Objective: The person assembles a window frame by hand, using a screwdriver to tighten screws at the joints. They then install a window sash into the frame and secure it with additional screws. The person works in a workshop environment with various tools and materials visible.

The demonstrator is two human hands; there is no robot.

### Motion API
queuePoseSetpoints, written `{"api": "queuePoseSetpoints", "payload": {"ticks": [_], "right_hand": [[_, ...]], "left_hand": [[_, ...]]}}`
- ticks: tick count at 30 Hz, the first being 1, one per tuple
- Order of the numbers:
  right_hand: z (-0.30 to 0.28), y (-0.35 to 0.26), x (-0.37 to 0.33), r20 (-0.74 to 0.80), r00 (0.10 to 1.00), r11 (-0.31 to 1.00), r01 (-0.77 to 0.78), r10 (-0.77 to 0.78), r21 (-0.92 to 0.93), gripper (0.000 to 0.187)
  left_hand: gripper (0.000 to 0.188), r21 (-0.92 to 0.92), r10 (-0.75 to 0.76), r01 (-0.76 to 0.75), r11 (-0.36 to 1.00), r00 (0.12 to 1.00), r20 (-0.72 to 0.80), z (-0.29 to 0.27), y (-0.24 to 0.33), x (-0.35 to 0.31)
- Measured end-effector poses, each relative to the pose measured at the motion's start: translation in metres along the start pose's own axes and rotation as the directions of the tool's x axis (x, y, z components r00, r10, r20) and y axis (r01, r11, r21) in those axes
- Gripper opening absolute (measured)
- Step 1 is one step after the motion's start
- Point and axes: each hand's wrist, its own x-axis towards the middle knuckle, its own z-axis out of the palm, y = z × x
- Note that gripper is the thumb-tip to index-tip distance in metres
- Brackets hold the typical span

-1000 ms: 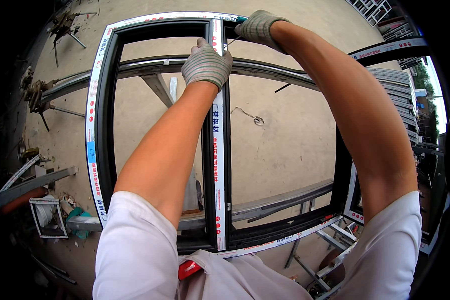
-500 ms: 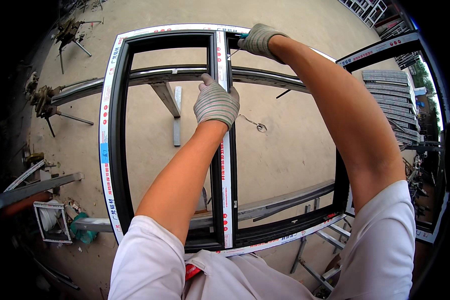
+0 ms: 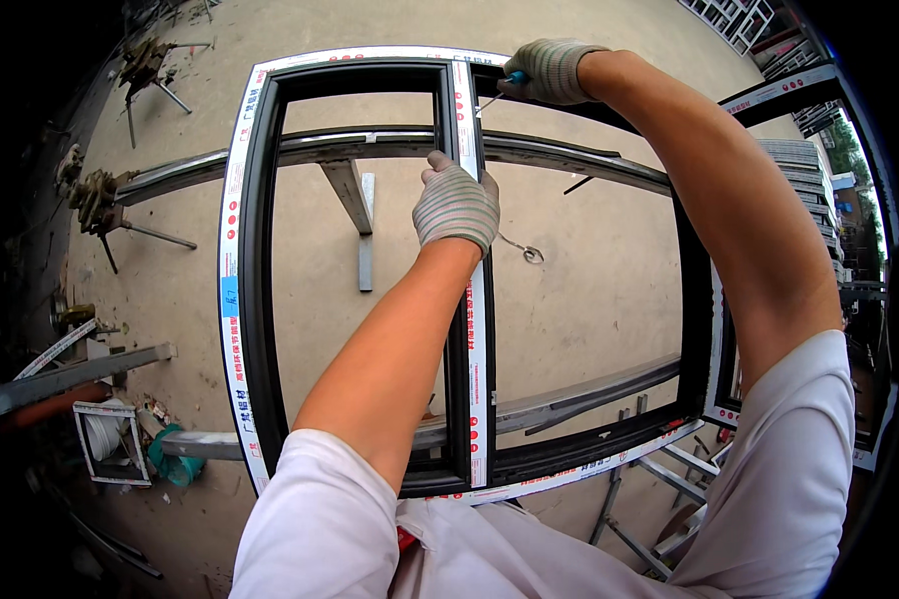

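A black window frame (image 3: 235, 200), edged with printed white protective film, lies across metal rails in front of me. Its upright middle bar (image 3: 479, 349) splits it into two openings. Wrapped round that bar in its upper half is my gloved left hand (image 3: 456, 208). At the far end of the right opening, my gloved right hand (image 3: 554, 72) closes on a screwdriver (image 3: 515, 77) with a blue handle. The thin shaft slants down-left, and its tip meets the side of the middle bar near the top corner. Both gloves are striped knit.
Metal rails (image 3: 569, 158) run beneath the frame on clamp stands (image 3: 95, 200) at the left. Another film-covered frame (image 3: 779, 95) stands at the right by stacked profiles (image 3: 799, 165). A small square frame (image 3: 110, 444) and a teal bucket (image 3: 177, 461) sit lower left.
The whole scene has shifted slightly to the right in view. My right hand has moved a little right and turned, showing more of the screwdriver. My left hand keeps its hold on the bar.
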Motion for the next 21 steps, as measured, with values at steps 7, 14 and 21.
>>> {"api": "queuePoseSetpoints", "payload": {"ticks": [7, 14, 21], "right_hand": [[0.002, 0.0, 0.004, 0.003, 0.999, 0.998, -0.043, 0.043, -0.038, 0.033], [-0.004, -0.01, -0.001, 0.025, 0.999, 0.998, -0.024, 0.026, -0.061, 0.028], [-0.001, 0.014, 0.0, -0.055, 0.997, 0.994, 0.057, -0.062, -0.09, 0.03]], "left_hand": [[0.067, -0.003, 0.003, -0.003, 1.0, 1.0, 0.022, 0.001, 0.002, 0.003], [0.074, -0.009, -0.022, 0.022, 1.0, 1.0, 0.011, 0.004, 0.002, 0.002], [0.069, -0.017, -0.022, 0.022, 1.0, 1.0, 0.018, 0.0, -0.004, 0.002]]}}
